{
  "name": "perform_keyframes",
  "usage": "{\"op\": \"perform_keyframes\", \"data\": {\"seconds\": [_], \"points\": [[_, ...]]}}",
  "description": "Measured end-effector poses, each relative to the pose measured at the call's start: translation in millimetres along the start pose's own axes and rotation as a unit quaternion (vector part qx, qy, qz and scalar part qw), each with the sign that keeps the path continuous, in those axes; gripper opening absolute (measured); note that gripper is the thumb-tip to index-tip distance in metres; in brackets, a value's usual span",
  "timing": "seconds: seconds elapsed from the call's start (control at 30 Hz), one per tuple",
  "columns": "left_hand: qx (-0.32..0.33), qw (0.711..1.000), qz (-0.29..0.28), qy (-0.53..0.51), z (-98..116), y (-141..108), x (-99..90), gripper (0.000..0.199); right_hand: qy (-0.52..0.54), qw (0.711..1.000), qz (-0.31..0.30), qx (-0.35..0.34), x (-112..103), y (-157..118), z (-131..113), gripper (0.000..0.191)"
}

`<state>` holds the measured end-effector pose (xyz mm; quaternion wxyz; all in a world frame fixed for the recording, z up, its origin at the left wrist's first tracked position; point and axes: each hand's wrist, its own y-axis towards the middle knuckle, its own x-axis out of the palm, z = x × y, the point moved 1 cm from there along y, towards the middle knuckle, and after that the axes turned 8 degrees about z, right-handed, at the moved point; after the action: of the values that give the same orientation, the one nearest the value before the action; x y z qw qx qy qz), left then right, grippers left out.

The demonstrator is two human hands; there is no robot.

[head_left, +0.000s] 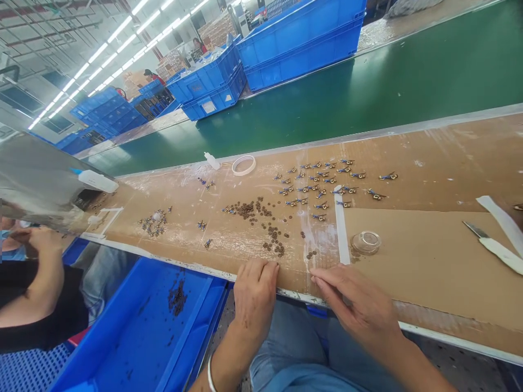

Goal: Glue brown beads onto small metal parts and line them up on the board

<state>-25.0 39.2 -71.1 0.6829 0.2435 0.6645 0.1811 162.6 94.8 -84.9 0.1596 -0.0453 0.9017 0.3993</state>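
At the table's front edge, my left hand (256, 289) is closed, its fingers curled down; whatever they may hold is hidden. To its right, my right hand (356, 298) pinches thumb and forefinger together just over the cardboard-covered table (433, 174), on something too small to make out. Beyond both hands lie scattered small brown discs (246, 210), with a few discs (311, 254) closest to my right fingertips. Small blue-and-gold figures (322, 206) lie in loose rows farther back.
A clear plastic cup (366, 242) and a white-handled knife (500, 253) are at right. Behind stand a tape roll (244, 165) and a small white bottle (212, 160). A green conveyor belt (392, 81) carries blue crates (302, 43). Lower left are a blue bin (143, 321) and another person's arm (43, 283).
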Motion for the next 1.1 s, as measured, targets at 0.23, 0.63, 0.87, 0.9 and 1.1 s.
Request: {"op": "perform_keyframes", "data": {"seconds": [0.23,0.63,0.87,0.9,1.1], "points": [[-0.039,0.999,0.019,-0.03,0,-14,-5.8,0.014,-0.002,1.0,-0.01,0.004,-1,0,0,0.018],[-0.027,0.998,0.02,-0.053,6,-16,-0.6,0.018,-0.003,1.0,-0.024,0.004,0,-3,1,0.018],[-0.022,0.998,0.018,-0.053,7,-16,0.0,0.02,-0.002,1.0,-0.024,-0.004,-1,-3,1,0.018],[-0.023,0.998,0.019,-0.053,7,-16,0.2,0.019,-0.003,1.0,-0.024,-0.004,-1,-3,1,0.018],[-0.03,0.998,0.028,-0.053,-5,-19,-6.7,0.018,-0.006,1.0,-0.025,-0.002,-2,-3,0,0.017]]}}
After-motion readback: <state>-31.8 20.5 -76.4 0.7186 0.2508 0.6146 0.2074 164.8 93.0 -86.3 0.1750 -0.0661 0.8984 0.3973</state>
